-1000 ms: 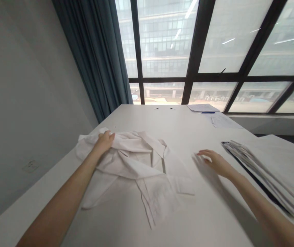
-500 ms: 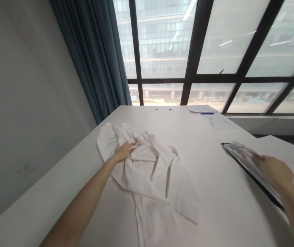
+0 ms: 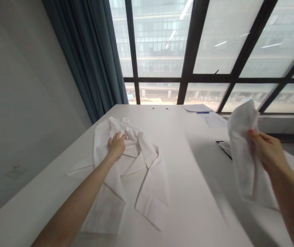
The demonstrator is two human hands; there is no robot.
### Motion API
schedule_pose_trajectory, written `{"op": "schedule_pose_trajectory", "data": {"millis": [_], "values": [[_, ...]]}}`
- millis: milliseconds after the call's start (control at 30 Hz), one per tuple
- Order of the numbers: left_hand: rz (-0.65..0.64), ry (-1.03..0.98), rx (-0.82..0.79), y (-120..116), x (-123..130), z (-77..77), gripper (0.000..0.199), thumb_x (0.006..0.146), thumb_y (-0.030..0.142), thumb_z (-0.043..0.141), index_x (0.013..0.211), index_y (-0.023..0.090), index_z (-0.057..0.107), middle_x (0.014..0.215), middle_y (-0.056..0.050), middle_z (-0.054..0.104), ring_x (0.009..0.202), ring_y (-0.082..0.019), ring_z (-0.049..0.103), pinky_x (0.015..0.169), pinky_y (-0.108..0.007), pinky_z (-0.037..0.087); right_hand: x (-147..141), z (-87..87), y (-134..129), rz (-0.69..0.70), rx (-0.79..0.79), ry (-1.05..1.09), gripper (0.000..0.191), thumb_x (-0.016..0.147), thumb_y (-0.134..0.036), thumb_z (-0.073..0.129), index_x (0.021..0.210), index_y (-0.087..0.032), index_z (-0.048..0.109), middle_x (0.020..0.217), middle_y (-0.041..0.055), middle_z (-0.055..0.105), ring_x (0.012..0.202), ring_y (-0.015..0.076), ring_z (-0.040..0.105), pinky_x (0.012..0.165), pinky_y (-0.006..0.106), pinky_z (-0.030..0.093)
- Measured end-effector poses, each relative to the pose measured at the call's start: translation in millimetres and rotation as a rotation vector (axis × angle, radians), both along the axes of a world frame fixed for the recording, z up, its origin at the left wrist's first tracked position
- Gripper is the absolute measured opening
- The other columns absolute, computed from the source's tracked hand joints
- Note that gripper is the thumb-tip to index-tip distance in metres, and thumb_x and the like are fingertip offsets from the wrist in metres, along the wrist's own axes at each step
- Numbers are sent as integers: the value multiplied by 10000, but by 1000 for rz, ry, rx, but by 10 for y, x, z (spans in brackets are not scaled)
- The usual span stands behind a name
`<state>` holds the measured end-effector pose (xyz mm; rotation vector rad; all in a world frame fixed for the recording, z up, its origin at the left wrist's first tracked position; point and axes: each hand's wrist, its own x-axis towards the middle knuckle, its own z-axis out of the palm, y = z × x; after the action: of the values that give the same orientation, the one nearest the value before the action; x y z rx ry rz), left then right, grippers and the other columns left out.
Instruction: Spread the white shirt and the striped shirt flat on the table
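Note:
A crumpled white shirt [image 3: 149, 151] lies on the left half of the table, its long sleeves trailing toward me. My left hand [image 3: 117, 145] rests on top of the bunched fabric, fingers spread. Over the right side, my right hand [image 3: 269, 151] is closed with the thumb on top, pinching a thin white sheet of soft material [image 3: 242, 154] that hangs upright. Whether this is cloth or a bag I cannot tell. Behind it, partly hidden, lies a flat dark-edged object [image 3: 224, 148] with greyish contents.
The white table [image 3: 183, 178] runs toward the window [image 3: 162, 44]. Near its far right are papers [image 3: 197, 107], a blue pen [image 3: 202, 112] and another sheet [image 3: 216, 121]. A blue curtain [image 3: 92, 51] hangs at the back left, beside a grey wall [image 3: 20, 103].
My right hand has lifted the white sheet up from the dark-edged object. The shirt has shifted left, its sleeves lying differently, with my left hand still on it.

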<state>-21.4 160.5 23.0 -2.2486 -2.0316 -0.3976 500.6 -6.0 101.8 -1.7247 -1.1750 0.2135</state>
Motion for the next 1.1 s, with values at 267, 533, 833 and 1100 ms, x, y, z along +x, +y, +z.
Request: {"op": "schedule_pose_trajectory", "data": {"millis": [267, 533, 833, 1100], "values": [[-187, 324, -79, -1125, 211, -112, 565, 906, 246, 475, 1462, 249, 378, 1510, -151, 375, 1374, -332, 347, 1064, -522, 281, -1685, -494, 269, 496, -183, -96, 587, 785, -737, 390, 520, -215, 424, 487, -4, 449, 512, 159, 435, 498, 279, 323], [158, 338, -262, -1309, -580, 78, 573, 917, 230, 385, 1471, 95, 332, 1163, -196, 607, 1102, -328, 553, 890, -443, 434, -2429, -871, 268, 741, -139, -174, 414, 976, -403, 303, 673, -201, 500, 766, 46, 598, 706, 176, 544, 690, 299, 440], [413, 151, -5, -820, -1535, 502, 472, 987, 241, 219, 1317, 178, 551, 1255, -134, 513, 1215, -380, 445, 943, -534, 395, -2816, -1049, 125, 897, -121, -315, 245, 890, -120, 456, 1038, -141, 650, 1103, 144, 608, 1027, 240, 567, 939, 361, 442], [-59, 164, -95, -985, -640, -85, 388, 909, 470, 477, 1101, 165, 622, 1094, -114, 580, 1088, -269, 523, 933, -392, 401, -2736, -1045, 195, 908, -103, 79, 179, 872, -195, 487, 778, -179, 639, 966, 94, 646, 907, 224, 591, 848, 344, 432]]}}
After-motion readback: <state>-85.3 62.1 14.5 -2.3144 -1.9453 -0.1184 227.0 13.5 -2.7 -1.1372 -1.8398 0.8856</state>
